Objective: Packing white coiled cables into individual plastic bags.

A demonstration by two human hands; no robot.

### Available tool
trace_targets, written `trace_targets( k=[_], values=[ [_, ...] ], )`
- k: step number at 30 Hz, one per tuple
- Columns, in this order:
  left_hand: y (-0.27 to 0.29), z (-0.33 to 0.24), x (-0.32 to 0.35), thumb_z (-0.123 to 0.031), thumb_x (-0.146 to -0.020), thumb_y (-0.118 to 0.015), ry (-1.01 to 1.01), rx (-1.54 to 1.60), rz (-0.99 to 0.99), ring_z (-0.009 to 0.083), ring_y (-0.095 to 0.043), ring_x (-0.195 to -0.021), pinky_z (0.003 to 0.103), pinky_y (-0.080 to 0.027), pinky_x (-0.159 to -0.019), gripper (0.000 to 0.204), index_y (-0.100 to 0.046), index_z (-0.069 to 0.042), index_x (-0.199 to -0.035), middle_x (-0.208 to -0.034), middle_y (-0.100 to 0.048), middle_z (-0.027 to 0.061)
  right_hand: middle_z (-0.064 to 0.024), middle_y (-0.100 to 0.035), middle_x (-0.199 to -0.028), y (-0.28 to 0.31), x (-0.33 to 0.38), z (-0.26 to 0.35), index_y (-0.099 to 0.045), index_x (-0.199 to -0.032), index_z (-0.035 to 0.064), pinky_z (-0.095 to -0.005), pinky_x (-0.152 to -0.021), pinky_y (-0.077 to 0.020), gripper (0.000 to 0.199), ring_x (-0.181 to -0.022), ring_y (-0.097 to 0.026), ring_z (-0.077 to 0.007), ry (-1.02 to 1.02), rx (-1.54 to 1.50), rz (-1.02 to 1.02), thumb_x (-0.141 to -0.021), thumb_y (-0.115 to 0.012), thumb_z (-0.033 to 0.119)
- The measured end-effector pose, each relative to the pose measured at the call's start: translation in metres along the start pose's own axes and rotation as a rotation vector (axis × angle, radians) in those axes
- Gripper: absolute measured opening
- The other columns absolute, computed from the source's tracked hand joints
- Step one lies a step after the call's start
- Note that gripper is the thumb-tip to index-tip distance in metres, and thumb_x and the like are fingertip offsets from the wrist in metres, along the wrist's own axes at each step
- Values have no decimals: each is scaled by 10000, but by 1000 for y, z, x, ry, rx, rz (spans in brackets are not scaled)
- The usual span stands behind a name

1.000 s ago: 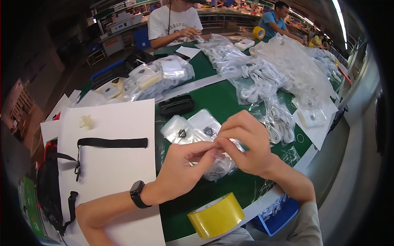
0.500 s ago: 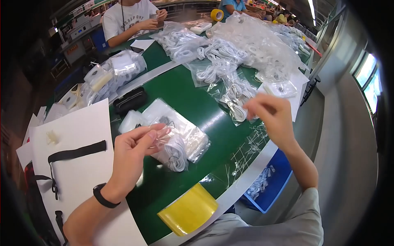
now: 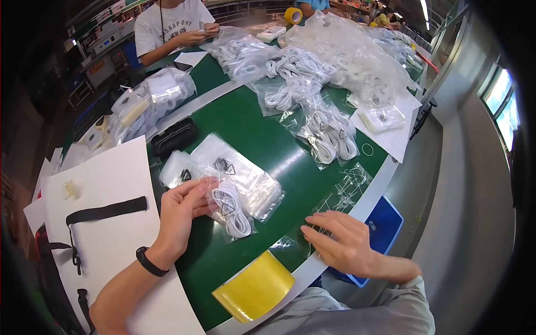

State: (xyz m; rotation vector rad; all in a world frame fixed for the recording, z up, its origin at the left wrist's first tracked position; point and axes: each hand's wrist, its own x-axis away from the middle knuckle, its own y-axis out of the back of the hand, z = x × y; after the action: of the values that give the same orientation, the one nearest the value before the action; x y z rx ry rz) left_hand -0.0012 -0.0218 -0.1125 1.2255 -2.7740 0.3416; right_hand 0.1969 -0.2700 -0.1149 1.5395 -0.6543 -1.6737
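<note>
My left hand pinches the top edge of a clear plastic bag with a coiled white cable inside. Under and behind that bag lies a stack of flat clear bags, some with a dark printed symbol. At the table's near right edge, my right hand reaches with thumb and forefinger a little apart over a scatter of thin pale strips. I see nothing held in it. Several bagged cables lie in a pile farther up the table.
A yellow sheet-like piece sits at the near table edge, with a blue bin below the right edge. Large white sheets lie left beside a black case. A co-worker sits across the green table.
My right hand has come down from beside the bagged cables to the thin strips at the near edge. My left hand still holds the bagged cable, its cable now more plainly in view.
</note>
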Motion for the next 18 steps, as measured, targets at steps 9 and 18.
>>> trace_targets(
  k=[9,18],
  values=[
    [3,1,0,-172,-1021,-559,-13,-15,25,135,-709,-906,265,-565,-800,276,-671,31,-1170,-1092,-730,104,-222,-466,-1495,22,24,22,-530,-1368,-51,-549,-1160,-288,794,-1361,-499,-361,-84,-59,469,-824,-726,493],
    [5,3,0,-179,-1019,-561,-19,-23,51,138,-708,-909,276,-565,-815,279,-673,27,-1171,-1082,-731,101,-285,-459,-1473,27,24,8,-456,-1418,-69,-527,-1113,-367,879,-1291,-556,-377,30,-151,437,-852,-678,567]
  ],
)
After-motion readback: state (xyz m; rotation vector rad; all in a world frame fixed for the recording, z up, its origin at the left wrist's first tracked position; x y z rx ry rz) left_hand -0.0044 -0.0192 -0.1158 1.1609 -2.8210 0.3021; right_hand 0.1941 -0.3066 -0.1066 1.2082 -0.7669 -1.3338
